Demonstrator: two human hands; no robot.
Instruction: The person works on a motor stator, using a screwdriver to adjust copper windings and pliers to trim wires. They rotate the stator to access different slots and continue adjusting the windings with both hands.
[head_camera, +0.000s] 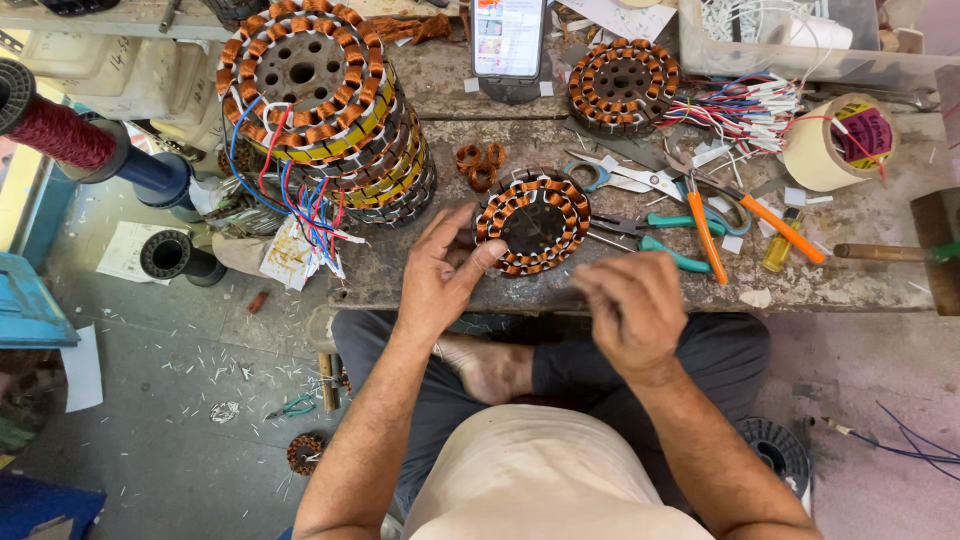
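Landmark: the wound stator lying flat on the workbench, near the front edge, dead centre in front of the seated person. Left hand rests just left of the stator, thumb and fingertips touching its outer rim at the lower left, fingers spread and loosely curled, not clamped; this looks like steadying or turning it rather than lifting. Right hand hovers just below and right of the stator, off the bench edge, fingers bunched and pinched together; it probably holds fine copper wire or a small part, but whether anything is between the fingertips cannot be told, as the hand is slightly blurred. Right of the stator, within easy reach of the right hand: teal-handled scissors, orange-handled pliers, and a second pair of scissors above those. Further right sit a roll of masking tape and a wooden mallet handle. Up and left of the stator stands a stack of finished stators with red, blue and white leads hanging off the front, parked clear of the work zone. Up and right of the stator lies another stator with its bundle of coloured leads. Directly above, a phone is propped upright facing the person. Small copper coils lie between the phone and the stator. A spool of red wire sits far left, off the bench.
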